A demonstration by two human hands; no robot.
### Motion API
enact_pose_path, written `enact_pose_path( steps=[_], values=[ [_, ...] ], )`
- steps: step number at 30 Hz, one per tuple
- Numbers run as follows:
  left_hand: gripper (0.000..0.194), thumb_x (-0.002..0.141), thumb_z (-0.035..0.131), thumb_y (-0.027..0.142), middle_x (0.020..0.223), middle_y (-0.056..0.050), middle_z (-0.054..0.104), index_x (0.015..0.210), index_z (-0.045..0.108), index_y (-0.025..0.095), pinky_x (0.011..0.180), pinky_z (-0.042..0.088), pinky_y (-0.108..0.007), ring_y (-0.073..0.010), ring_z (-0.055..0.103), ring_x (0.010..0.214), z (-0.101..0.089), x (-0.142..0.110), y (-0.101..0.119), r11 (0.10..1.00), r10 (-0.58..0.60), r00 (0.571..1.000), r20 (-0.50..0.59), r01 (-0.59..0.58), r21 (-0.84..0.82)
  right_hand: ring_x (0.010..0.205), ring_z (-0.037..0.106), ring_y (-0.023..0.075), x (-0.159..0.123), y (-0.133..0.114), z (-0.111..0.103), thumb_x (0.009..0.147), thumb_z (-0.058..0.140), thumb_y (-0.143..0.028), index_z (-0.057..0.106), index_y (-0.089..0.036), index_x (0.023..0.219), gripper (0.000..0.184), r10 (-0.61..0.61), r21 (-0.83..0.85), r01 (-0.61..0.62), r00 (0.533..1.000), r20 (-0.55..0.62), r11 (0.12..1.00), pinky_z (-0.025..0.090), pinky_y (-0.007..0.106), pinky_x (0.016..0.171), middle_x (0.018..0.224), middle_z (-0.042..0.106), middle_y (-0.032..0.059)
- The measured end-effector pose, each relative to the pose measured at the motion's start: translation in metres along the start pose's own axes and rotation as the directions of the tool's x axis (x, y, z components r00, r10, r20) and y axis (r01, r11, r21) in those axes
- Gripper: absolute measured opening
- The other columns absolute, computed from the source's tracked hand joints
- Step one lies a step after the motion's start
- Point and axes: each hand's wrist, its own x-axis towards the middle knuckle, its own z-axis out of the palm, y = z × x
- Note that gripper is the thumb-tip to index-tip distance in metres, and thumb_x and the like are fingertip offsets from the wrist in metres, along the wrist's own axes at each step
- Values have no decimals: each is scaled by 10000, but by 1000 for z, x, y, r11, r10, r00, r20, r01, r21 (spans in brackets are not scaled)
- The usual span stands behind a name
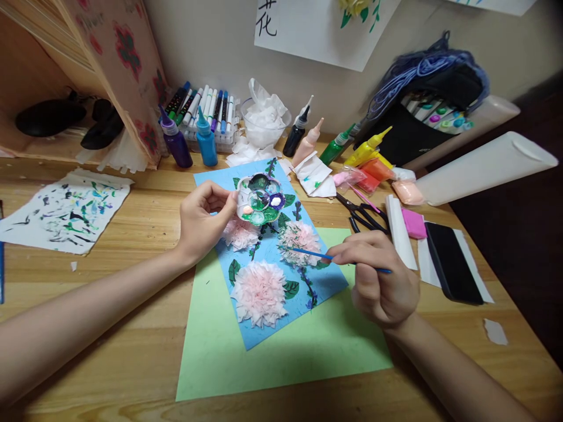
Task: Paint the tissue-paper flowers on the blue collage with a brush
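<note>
My left hand (206,220) pinches the rim of a small flower-shaped paint palette (259,199), holding it above a blue sheet (314,281). Green, purple, white and peach paint fill its wells. Between the fingers and thumb of my right hand (382,278) is a thin blue paintbrush (323,255). Its tip is over a pink crumpled-paper flower (299,241) that carries green specks; whether it touches cannot be told. Two more paper flowers, one a large pale pink bloom (259,293), sit on the sheet among painted leaves and stems. Beneath lies a green sheet (281,375).
Paint bottles (206,139), boxed markers (206,111) and a bowl of tissue (264,120) line the back. A paint-stained cloth (65,208) lies left. At right are black scissors (363,215), a phone (453,262) and a large white tube (488,170).
</note>
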Motion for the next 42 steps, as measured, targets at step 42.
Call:
enact_pose_path(
  steps=[42],
  values=[
    [199,751,679,289,613,16,587,656,537,188,487,458,-211,-89,559,531,0,0,1,1000,8,1000,-4,-8,21,740,556,175,2,-1,-1,888,410,-177,573,-195,923,169,1,-6,-1,1000,6,1000,470,329,642,734,652,38]
  ],
)
